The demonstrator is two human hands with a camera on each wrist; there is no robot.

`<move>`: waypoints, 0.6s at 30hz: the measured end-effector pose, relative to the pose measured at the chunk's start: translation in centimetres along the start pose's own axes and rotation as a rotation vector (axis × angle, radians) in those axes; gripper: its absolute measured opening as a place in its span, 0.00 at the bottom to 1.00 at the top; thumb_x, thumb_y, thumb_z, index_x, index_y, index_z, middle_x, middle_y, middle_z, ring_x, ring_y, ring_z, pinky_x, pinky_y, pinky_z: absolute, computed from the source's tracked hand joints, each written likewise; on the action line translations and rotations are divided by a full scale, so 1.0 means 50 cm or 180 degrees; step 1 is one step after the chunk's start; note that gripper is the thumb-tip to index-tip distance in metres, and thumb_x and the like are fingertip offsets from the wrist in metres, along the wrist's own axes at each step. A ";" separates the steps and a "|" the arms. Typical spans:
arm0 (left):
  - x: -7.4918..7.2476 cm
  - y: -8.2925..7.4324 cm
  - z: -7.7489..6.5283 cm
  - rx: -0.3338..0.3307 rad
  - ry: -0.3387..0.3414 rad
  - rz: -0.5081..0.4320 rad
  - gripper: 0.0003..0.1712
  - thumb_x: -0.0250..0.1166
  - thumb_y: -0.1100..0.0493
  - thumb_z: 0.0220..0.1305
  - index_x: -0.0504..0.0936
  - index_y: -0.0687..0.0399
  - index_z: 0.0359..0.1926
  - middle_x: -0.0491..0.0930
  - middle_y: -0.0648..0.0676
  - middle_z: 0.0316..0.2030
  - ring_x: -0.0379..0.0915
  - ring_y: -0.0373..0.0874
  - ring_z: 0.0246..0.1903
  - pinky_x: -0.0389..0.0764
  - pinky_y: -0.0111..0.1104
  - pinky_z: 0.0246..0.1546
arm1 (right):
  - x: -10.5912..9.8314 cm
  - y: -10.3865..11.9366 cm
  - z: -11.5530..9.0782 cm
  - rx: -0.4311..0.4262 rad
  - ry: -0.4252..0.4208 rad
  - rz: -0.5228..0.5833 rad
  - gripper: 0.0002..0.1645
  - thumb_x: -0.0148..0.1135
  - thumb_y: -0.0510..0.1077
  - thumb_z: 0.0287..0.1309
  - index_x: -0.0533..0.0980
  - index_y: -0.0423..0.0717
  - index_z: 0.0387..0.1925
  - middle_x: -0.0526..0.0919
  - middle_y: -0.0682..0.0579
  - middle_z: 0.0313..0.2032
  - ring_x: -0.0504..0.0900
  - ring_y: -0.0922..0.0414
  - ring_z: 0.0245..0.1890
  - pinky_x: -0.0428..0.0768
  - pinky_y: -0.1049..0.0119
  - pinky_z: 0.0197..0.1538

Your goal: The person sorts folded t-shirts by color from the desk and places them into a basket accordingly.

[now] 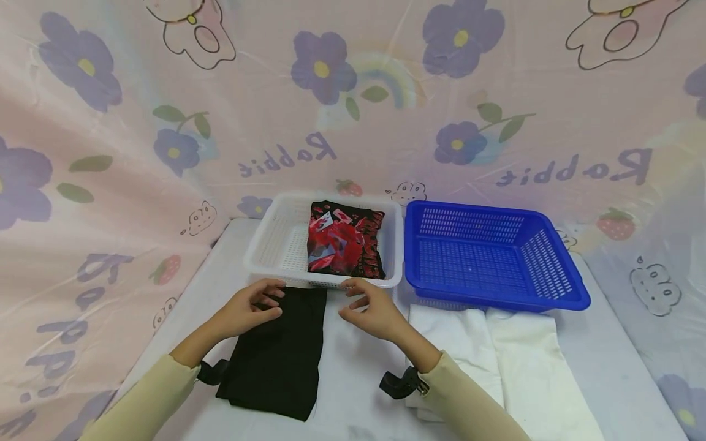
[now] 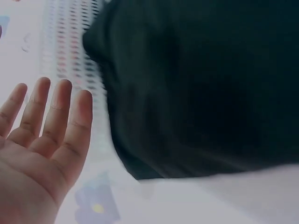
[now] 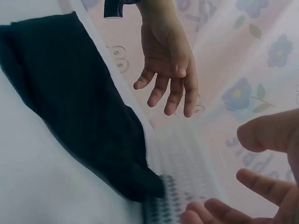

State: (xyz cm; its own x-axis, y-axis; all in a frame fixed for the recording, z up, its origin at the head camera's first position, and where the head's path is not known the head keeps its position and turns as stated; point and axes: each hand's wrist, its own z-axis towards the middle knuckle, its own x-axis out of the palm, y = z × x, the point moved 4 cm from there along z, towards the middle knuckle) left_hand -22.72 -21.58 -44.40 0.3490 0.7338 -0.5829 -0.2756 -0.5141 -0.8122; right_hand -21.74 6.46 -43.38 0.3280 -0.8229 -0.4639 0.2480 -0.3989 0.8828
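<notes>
A folded black cloth garment point(image 1: 281, 361) lies on the table in front of the white basket. Over its far left corner hovers my left hand point(image 1: 250, 309), fingers loosely bent and holding nothing. My right hand point(image 1: 372, 309) is raised just right of the cloth, near the basket's front rim, with thumb and fingers apart and nothing between them. Inside the white basket point(image 1: 276, 257) rests a folded black garment with a red print point(image 1: 344, 242). The left wrist view shows the left fingers point(image 2: 60, 112) straight beside the black cloth.
To the right of the white basket stands a blue plastic basket point(image 1: 469, 263) with nothing in it. Two folded white cloths point(image 1: 458, 337) lie in front of it, partly under the right forearm. A printed curtain point(image 1: 375, 122) hangs behind and along the sides of the table.
</notes>
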 end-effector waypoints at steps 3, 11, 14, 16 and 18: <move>-0.010 0.031 -0.026 -0.0149 -0.0107 0.0133 0.30 0.66 0.55 0.63 0.69 0.57 0.63 0.75 0.64 0.54 0.76 0.52 0.47 0.77 0.35 0.39 | 0.026 -0.012 -0.002 0.0090 0.0081 0.0022 0.31 0.67 0.47 0.55 0.70 0.55 0.61 0.79 0.41 0.52 0.84 0.50 0.44 0.83 0.59 0.42; -0.029 0.103 -0.071 -0.0578 -0.0330 0.0369 0.33 0.66 0.50 0.62 0.67 0.53 0.65 0.68 0.65 0.61 0.73 0.61 0.53 0.79 0.49 0.47 | 0.083 -0.039 0.001 0.0293 0.0261 0.0326 0.35 0.67 0.46 0.55 0.67 0.52 0.64 0.76 0.36 0.54 0.82 0.47 0.46 0.82 0.57 0.40; -0.027 0.120 -0.080 -0.0730 -0.0327 0.0374 0.34 0.66 0.48 0.62 0.67 0.52 0.66 0.67 0.66 0.62 0.72 0.62 0.54 0.78 0.50 0.47 | 0.101 -0.049 0.000 0.0368 0.0283 0.0323 0.36 0.67 0.46 0.54 0.67 0.51 0.64 0.77 0.37 0.53 0.82 0.48 0.46 0.82 0.57 0.39; -0.024 0.130 -0.085 -0.0815 -0.0300 0.0344 0.34 0.66 0.48 0.61 0.67 0.51 0.66 0.67 0.66 0.62 0.71 0.62 0.54 0.79 0.49 0.45 | 0.113 -0.053 -0.001 0.0403 0.0303 0.0303 0.35 0.67 0.47 0.54 0.67 0.51 0.64 0.77 0.38 0.53 0.82 0.49 0.45 0.81 0.57 0.39; -0.020 0.137 -0.090 -0.0875 -0.0270 0.0285 0.34 0.66 0.48 0.61 0.67 0.50 0.66 0.66 0.66 0.63 0.71 0.61 0.54 0.79 0.47 0.44 | 0.123 -0.055 -0.004 0.0406 0.0314 0.0279 0.35 0.67 0.46 0.53 0.67 0.52 0.63 0.78 0.38 0.52 0.82 0.50 0.44 0.81 0.58 0.38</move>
State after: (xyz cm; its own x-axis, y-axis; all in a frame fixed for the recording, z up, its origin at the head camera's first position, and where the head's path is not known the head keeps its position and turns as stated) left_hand -20.94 -27.84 -49.49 0.2550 0.7086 -0.6580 -0.0451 -0.6710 -0.7401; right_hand -20.21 2.56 -48.66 0.4325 -0.8157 -0.3842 0.0989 -0.3806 0.9194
